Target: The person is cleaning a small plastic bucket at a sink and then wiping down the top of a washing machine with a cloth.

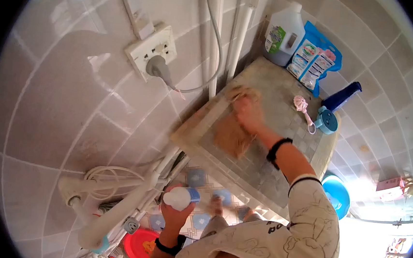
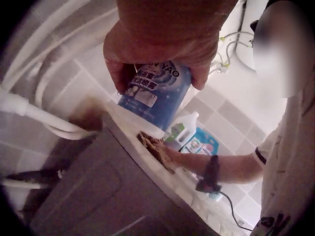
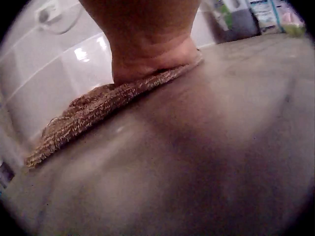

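Observation:
My left hand [image 1: 176,218] grips a blue-and-white bottle [image 1: 180,198], low beside the near left edge of a tile-patterned tabletop [image 1: 281,169]. In the left wrist view, thumb and fingers clasp the bottle's blue printed label [image 2: 155,93] from both sides. Over the tabletop's left part, my right hand [image 1: 249,114] presses down on a brown cloth [image 1: 232,137], blurred by motion. Up close in the right wrist view, the fuzzy cloth [image 3: 98,113] lies beneath the hand, sticking out to the left; the fingers are hidden there.
At the tabletop's back corner stand a large white jug [image 1: 286,31] and a blue pouch [image 1: 314,60]. A pink scrubber [image 1: 301,106], a light-blue cup [image 1: 327,120] and a dark-blue object [image 1: 342,96] lie along the right. The tiled wall bears a plugged socket [image 1: 152,52]; below are pipes [image 1: 117,209] and a red basin [image 1: 136,247].

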A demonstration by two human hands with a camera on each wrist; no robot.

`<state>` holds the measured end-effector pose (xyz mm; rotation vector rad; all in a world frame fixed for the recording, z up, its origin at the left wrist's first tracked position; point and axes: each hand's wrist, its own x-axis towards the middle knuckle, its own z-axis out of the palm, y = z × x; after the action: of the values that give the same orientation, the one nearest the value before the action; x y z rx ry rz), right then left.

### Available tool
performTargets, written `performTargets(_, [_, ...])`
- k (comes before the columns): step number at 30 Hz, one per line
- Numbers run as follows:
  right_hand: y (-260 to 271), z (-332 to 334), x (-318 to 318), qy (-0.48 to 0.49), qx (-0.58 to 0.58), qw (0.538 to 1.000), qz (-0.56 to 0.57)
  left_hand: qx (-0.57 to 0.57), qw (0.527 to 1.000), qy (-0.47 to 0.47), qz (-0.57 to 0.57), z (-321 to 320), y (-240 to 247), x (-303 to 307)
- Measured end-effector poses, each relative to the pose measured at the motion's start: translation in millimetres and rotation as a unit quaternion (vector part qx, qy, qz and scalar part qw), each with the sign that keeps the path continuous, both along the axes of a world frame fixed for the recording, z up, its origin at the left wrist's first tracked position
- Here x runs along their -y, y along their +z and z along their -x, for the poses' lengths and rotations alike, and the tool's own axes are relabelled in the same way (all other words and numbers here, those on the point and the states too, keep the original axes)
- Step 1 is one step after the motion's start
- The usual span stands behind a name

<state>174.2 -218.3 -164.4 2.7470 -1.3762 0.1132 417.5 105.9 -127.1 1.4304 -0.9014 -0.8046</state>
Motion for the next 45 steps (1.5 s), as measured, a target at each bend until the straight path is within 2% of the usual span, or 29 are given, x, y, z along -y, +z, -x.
performTargets(2, [-25,9,55,-0.169,0.118,0.97,0.13,0.046,0.999,-0.015,-0.008,-5,-6,-9])
performTargets(3, [-10,-1,66,-0.166,0.123,0.969,0.133,0.013,0.999,-0.023,-0.025,-5,5,-10])
performTargets(5, [14,-24,76,-0.185,0.055,0.98,-0.044,0.056,0.998,-0.005,-0.043,-4,2,-21])
performTargets(6, [8,-40,74,-0.144,0.093,0.985,-0.018,0.056,0.998,-0.004,-0.042,-3,6,-22])
performTargets(7, [-5,-54,72,-0.143,0.094,0.985,-0.017,0.017,0.998,0.0,-0.062,-1,13,-24])
performTargets(9, [-31,-78,58,-0.046,0.177,0.98,0.074,-0.026,0.996,0.008,-0.084,-1,8,-33])
performTargets(10, [-35,-85,44,-0.044,0.176,0.981,0.072,0.038,0.997,0.003,-0.072,-6,-10,-40])
performTargets(11, [-24,-91,26,-0.089,0.153,0.981,0.077,0.102,0.993,-0.001,-0.054,-9,-19,-41])
performTargets(12, [-12,-99,9,-0.132,0.132,0.979,0.083,0.103,0.993,0.001,-0.049,-8,-16,-39])
performTargets(14, [-5,-110,-33,-0.07,0.03,0.997,-0.019,-0.006,0.998,0.009,-0.055,-3,-8,-36])
performTargets(16, [-5,-121,-75,0.127,0.143,0.979,0.07,0.003,0.999,0.015,-0.045,0,-12,-30])
performTargets(17, [-7,-124,-78,0.128,0.144,0.979,0.071,0.016,0.999,0.018,-0.037,1,-10,-26])
performTargets(19, [-11,-129,-76,0.29,0.274,0.917,-0.002,-0.019,0.999,0.01,-0.027,8,2,-19])
performTargets(20, [-12,-130,-65,0.291,0.278,0.916,-0.001,-0.053,0.998,-0.001,-0.021,9,8,-16])
performTargets(22, [-10,-131,-19,0.2,0.043,0.978,-0.042,-0.03,0.999,-0.006,-0.014,8,12,-15])
performTargets(25, [-13,-134,19,0.165,0.109,0.98,-0.018,-0.023,1.0,-0.001,-0.011,6,17,-21])
performTargets(27, [-10,-143,9,0.108,-0.006,0.994,-0.031,-0.041,0.999,0.015,-0.022,7,18,-33])
performTargets(28, [-6,-147,-4,0.08,0.018,0.996,-0.041,0.066,0.997,0.014,-0.034,4,15,-37])
performTargets(29, [-3,-156,-21,0.083,0.019,0.995,-0.048,0.175,0.984,0.008,-0.045,1,14,-40])
performTargets(30, [0,-164,-42,0.114,0.008,0.989,-0.094,0.09,0.995,0.019,-0.036,5,14,-40])
performTargets(31, [1,-165,-61,0.145,-0.005,0.98,-0.136,0.088,0.995,0.021,-0.036,6,15,-38])
performTargets(33, [-5,-151,-97,0.269,0.153,0.95,-0.044,0.009,0.999,0.022,-0.024,9,16,-34])
performTargets(35, [-3,-125,-123,0.319,0.053,0.946,-0.015,0.028,0.999,0.02,-0.024,8,17,-30])
performTargets(37, [-1,-77,-151,0.325,0.069,0.943,-0.026,0.048,0.999,0.015,-0.021,6,14,-28])
performTargets(39, [6,-15,-172,0.266,0.084,0.955,-0.105,0.04,0.999,0.008,0.005,2,9,-27])
performTargets(41, [7,44,-180,0.139,-0.013,0.979,-0.146,0.051,0.999,0.008,-0.009,-2,3,-26])
performTargets(43, [20,85,-173,-0.056,-0.025,0.992,-0.113,0.061,0.998,0.001,-0.027,-4,0,-26])
performTargets(45, [-4,109,-144,-0.087,0.004,0.994,0.062,0.133,0.991,-0.002,-0.013,-4,-1,-17])
